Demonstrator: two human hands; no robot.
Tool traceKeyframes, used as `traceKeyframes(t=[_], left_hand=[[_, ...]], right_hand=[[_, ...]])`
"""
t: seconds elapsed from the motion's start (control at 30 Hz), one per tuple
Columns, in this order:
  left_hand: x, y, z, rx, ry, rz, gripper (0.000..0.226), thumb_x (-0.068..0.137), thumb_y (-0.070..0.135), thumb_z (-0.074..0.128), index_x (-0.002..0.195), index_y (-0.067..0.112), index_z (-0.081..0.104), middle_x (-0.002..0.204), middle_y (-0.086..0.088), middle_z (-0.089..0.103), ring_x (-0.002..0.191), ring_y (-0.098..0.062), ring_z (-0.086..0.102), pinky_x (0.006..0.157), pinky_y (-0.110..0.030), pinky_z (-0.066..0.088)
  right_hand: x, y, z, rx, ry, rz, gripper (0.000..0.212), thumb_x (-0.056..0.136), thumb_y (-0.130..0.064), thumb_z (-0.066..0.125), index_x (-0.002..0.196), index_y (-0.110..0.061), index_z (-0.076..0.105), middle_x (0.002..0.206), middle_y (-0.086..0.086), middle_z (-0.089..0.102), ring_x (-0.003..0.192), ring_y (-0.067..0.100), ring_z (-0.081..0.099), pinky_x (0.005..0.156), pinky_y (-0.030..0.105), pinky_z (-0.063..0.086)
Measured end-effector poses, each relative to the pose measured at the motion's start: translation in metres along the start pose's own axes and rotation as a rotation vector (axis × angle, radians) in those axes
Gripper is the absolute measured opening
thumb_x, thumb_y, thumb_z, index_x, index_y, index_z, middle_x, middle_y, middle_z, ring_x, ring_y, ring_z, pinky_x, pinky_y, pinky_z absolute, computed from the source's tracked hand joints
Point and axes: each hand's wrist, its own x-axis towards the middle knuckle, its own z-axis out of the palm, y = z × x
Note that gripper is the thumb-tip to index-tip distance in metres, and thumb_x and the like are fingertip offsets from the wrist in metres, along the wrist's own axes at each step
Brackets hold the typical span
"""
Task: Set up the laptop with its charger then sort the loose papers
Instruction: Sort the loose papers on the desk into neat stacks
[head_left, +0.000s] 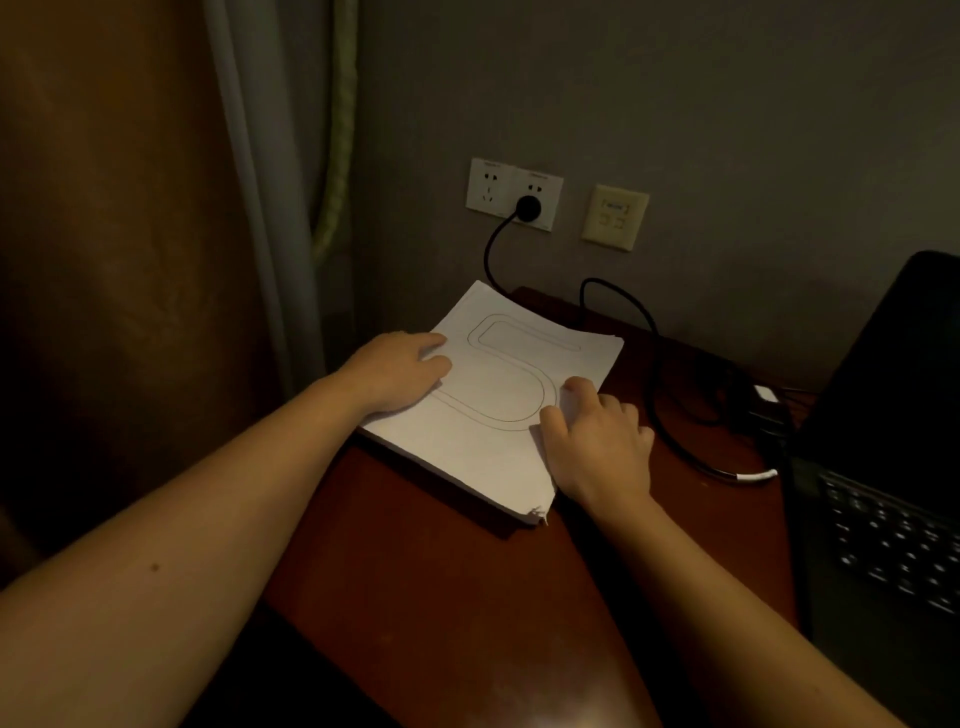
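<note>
1. Papers (498, 400): one white stack lying flat on the far left part of the dark red desk (441, 582), turned at an angle to the desk edge; the top sheet bears a large outlined figure; the near corner is frayed.
2. Left hand (400, 371): resting on the left edge of the stack, fingers extended and fairly flat on the top sheet, grasping nothing.
3. Right hand (595, 441): at the right edge of the stack, thumb on the top sheet and fingers curled at the edge, grasping the papers there.
4. Laptop (883, 415): open at the right edge of the view, apart from the stack; screen dark, keyboard visible.
5. Charger cable (649, 332): black, its plug (528, 208) seated in the right-hand wall socket (540, 183); the cable loops across the desk between papers and laptop (the join to the laptop is too dark to make out).
6. Surroundings: a beige wall plate (615, 215) just right of the sockets; a curtain (156, 260) hanging at left.
</note>
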Motion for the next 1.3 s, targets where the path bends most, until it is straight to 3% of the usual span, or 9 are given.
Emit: traceKeyframes(t=[0.2, 0.33, 0.43, 0.6, 0.8, 1.13, 1.3], left_hand=[[0.001, 0.009, 0.001, 0.326, -0.052, 0.022, 0.059, 0.102, 0.048, 0.033, 0.158, 0.031, 0.021, 0.158, -0.012, 0.034, 0.140, -0.034, 0.036, 0.111, -0.046, 0.031], [-0.004, 0.025, -0.007, 0.558, -0.151, -0.026, 0.064, 0.103, 0.054, 0.024, 0.160, 0.030, 0.007, 0.167, -0.012, 0.008, 0.152, -0.036, 0.008, 0.120, -0.055, 0.011], [-0.013, 0.045, -0.010, 0.641, -0.125, -0.034, 0.067, 0.104, 0.055, 0.023, 0.160, 0.029, 0.000, 0.167, -0.013, -0.008, 0.153, -0.037, -0.006, 0.121, -0.060, 0.002], [-0.038, 0.099, 0.011, 0.608, -0.155, 0.105, 0.074, 0.100, 0.067, 0.020, 0.160, 0.030, -0.004, 0.167, -0.009, -0.013, 0.154, -0.032, -0.009, 0.121, -0.058, 0.001], [-0.071, 0.186, 0.053, 0.580, -0.246, 0.302, 0.072, 0.100, 0.067, 0.024, 0.160, 0.035, 0.001, 0.168, -0.007, -0.007, 0.154, -0.031, -0.005, 0.123, -0.053, 0.009], [-0.158, 0.336, 0.154, 0.505, -0.363, 0.617, 0.068, 0.102, 0.062, 0.030, 0.160, 0.036, 0.005, 0.168, -0.005, -0.004, 0.154, -0.029, -0.006, 0.124, -0.053, 0.005], [-0.189, 0.412, 0.216, 0.497, -0.367, 0.734, 0.069, 0.101, 0.063, 0.031, 0.160, 0.035, 0.009, 0.168, -0.005, 0.000, 0.155, -0.028, -0.003, 0.124, -0.051, 0.007]], right_hand=[[0.001, 0.003, -0.002, 0.021, -0.028, 0.040, 0.048, 0.097, -0.048, 0.039, 0.140, -0.028, 0.041, 0.139, 0.012, 0.047, 0.129, 0.030, 0.040, 0.106, 0.046, 0.030], [0.007, 0.007, -0.015, -0.022, -0.175, 0.053, 0.058, 0.095, -0.056, 0.037, 0.148, -0.031, 0.034, 0.149, 0.013, 0.039, 0.136, 0.033, 0.035, 0.110, 0.049, 0.027], [0.001, 0.021, -0.038, -0.072, -0.272, 0.027, 0.070, 0.094, -0.065, 0.039, 0.155, -0.033, 0.024, 0.159, 0.014, 0.028, 0.144, 0.037, 0.027, 0.115, 0.055, 0.022], [-0.024, 0.065, -0.092, -0.180, -0.206, -0.063, 0.073, 0.095, -0.070, 0.040, 0.157, -0.036, 0.022, 0.165, 0.007, 0.022, 0.152, 0.030, 0.018, 0.120, 0.053, 0.021], [-0.062, 0.150, -0.160, -0.305, -0.188, 0.051, 0.076, 0.094, -0.071, 0.040, 0.158, -0.037, 0.016, 0.168, 0.004, 0.013, 0.155, 0.029, 0.003, 0.123, 0.054, 0.015], [-0.158, 0.286, -0.252, -0.384, -0.172, 0.252, 0.072, 0.098, -0.063, 0.041, 0.159, -0.035, 0.015, 0.168, 0.004, 0.010, 0.155, 0.028, 0.001, 0.122, 0.053, 0.010], [-0.211, 0.369, -0.292, -0.390, -0.158, 0.369, 0.068, 0.100, -0.062, 0.039, 0.158, -0.033, 0.021, 0.167, 0.004, 0.017, 0.154, 0.028, 0.010, 0.122, 0.053, 0.019]])
